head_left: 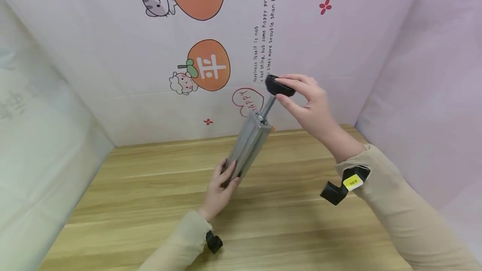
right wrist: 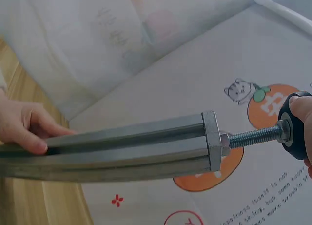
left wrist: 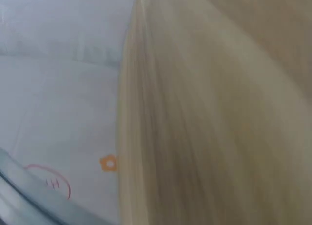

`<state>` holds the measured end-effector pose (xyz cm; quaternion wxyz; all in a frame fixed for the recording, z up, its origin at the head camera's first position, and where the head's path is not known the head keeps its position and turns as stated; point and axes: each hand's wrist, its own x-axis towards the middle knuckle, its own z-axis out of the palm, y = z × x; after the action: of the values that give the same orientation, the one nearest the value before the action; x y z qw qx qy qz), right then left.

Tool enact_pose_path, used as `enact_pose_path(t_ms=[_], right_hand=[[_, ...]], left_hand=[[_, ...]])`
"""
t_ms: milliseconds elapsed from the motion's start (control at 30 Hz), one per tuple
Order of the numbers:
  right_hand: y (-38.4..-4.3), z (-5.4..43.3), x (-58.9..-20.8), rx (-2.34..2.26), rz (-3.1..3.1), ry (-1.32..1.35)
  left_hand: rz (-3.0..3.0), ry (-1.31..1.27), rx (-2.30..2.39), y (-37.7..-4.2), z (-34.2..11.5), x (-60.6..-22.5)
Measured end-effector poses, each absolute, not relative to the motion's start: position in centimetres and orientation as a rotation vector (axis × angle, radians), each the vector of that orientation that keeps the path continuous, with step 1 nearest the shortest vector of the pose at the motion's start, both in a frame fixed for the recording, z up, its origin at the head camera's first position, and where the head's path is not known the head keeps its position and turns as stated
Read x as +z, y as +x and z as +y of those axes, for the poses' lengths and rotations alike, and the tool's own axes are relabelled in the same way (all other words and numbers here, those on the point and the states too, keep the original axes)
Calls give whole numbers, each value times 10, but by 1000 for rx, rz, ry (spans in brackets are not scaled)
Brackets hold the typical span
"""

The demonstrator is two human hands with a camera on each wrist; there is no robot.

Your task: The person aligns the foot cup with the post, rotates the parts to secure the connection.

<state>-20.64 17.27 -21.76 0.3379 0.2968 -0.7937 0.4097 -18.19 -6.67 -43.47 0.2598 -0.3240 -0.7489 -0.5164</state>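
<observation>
My left hand (head_left: 218, 191) grips the lower end of a grey aluminium profile (head_left: 248, 147), which is held tilted above the table with its top leaning to the right. From the plate (right wrist: 212, 142) at its upper end a threaded rod (right wrist: 256, 136) sticks out, with a nut (right wrist: 224, 144) against the plate. On the rod's far end sits a round black levelling foot (head_left: 278, 87). The fingers and thumb of my right hand (head_left: 312, 101) pinch this foot by its edge. In the left wrist view only a corner of the profile (left wrist: 34, 198) shows; the left hand is out of frame.
A wood-grain table (head_left: 150, 179) lies beneath both hands. Behind it hangs a white printed cloth (head_left: 143, 74) with orange cartoon pictures and lettering, and plain cloth walls stand at the left and right (head_left: 425, 74). Each wrist carries a black camera mount (head_left: 335, 191).
</observation>
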Motion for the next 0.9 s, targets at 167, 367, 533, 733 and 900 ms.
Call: enact_pose_path(t_ms=[167, 367, 533, 733, 900], right_hand=[[-216, 193, -243, 1032, -2161, 711], [-223, 211, -287, 1054, -2368, 642], [-225, 221, -327, 1179, -2558, 491], [-229, 225, -378, 1325, -2666, 405], [-233, 224, -408, 1478, -2721, 328]], left_hand=[[-2152, -895, -1212, -193, -89, -432], [-2282, -984, -955, -202, -116, -432], [-2446, -1055, -815, -206, -133, -430], [-2608, -1110, -708, -211, -148, -434], [-2708, -1155, -645, -216, -154, -443]])
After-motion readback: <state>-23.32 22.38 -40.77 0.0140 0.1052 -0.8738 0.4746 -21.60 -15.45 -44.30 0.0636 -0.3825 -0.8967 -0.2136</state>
